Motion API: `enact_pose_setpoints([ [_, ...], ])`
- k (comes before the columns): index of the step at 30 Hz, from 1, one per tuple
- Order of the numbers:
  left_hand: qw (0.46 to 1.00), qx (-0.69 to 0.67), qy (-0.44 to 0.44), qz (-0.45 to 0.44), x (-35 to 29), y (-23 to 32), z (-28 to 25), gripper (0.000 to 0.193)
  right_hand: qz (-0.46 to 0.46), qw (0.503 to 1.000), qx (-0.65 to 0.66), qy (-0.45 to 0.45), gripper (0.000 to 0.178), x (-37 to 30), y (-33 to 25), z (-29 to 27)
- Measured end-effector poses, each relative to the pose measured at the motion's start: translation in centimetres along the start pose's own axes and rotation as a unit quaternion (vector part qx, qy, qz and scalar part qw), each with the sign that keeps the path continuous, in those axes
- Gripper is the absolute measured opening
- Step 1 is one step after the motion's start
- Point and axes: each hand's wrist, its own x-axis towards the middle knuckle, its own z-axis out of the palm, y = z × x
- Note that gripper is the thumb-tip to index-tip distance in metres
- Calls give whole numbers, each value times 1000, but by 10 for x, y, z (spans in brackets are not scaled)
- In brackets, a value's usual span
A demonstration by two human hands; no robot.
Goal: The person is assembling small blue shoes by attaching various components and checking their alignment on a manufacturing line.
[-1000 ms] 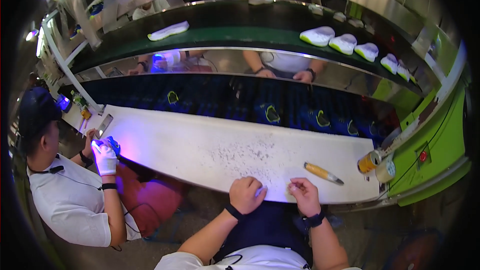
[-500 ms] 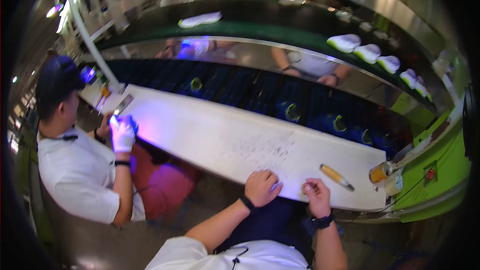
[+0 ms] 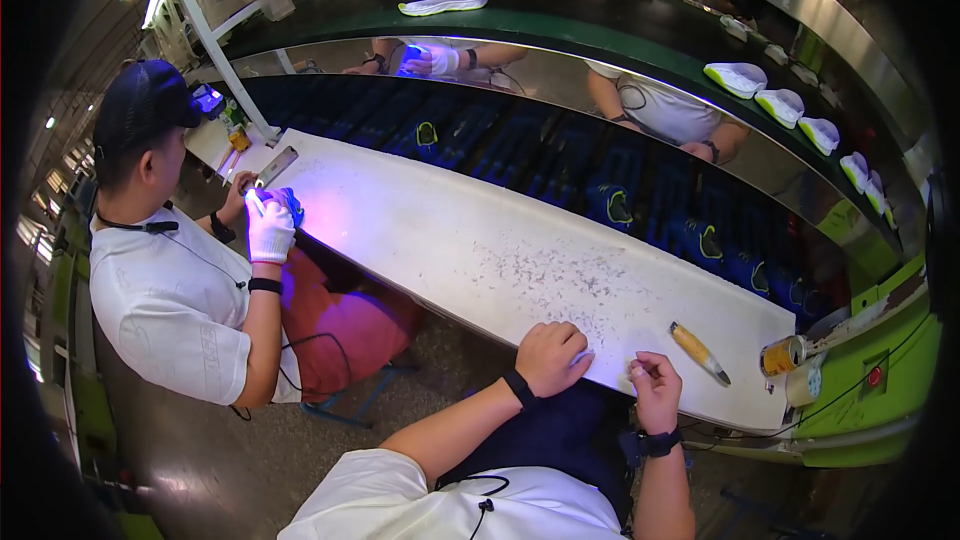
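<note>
My left hand [image 3: 550, 358] rests at the near edge of the white bench [image 3: 420, 240], its fingers curled under and the thumb alongside. Its palm is hidden, so I cannot see what it holds, if anything. Close by on the right, my right hand [image 3: 657, 390] is raised at the same edge, thumb and fingertips pinched on a tiny pale bit too small to name. Small grey scraps [image 3: 570, 275] lie scattered beyond my left hand. Beyond my right hand, a knife-like tool [image 3: 700, 352] with a yellowish handle and pointed tip lies on the bench.
A seated co-worker [image 3: 170, 280] on the left holds a blue item under violet light. Behind the bench runs a dark rack with several green-edged pieces [image 3: 620, 205]; white shoe soles [image 3: 735, 78] sit on the conveyor. A yellow can [image 3: 783, 355] and tape roll [image 3: 803, 385] stand at right.
The view has shifted, so most of the scene sits farther right and higher, and the picture is sharper. My hands keep nearly the same pose at the bench edge.
</note>
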Motion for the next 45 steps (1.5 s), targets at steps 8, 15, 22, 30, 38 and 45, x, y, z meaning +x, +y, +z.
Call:
enact_pose_setpoints([
  [8, 1000, 5, 1, 9, 0, -1, 3, 17, -19, 999, -31, 8, 20, -1, 6, 1],
  [15, 1000, 17, -1, -3, -3, -2, -4, 17, -35, 998, -56, 6, 20, -1, 7, 7],
  [22, 1000, 5, -5, 8, -1, -3, 2, 18, -39, 997, -68, 17, 19, -1, 7, 5],
  [30, 1000, 5, 8, 7, 1, -2, -2, 17, -47, 996, -81, 16, 19, -1, 2, 8],
  [38, 1000, 11, 2, 5, 1, 0, -1, 17, -65, 991, -118, 21, 19, -3, -4, 11],
  [45, 1000, 22, 5, 11, 3, -1, 1, 18, -87, 988, -129, 23, 19, -2, -5, 12],
])
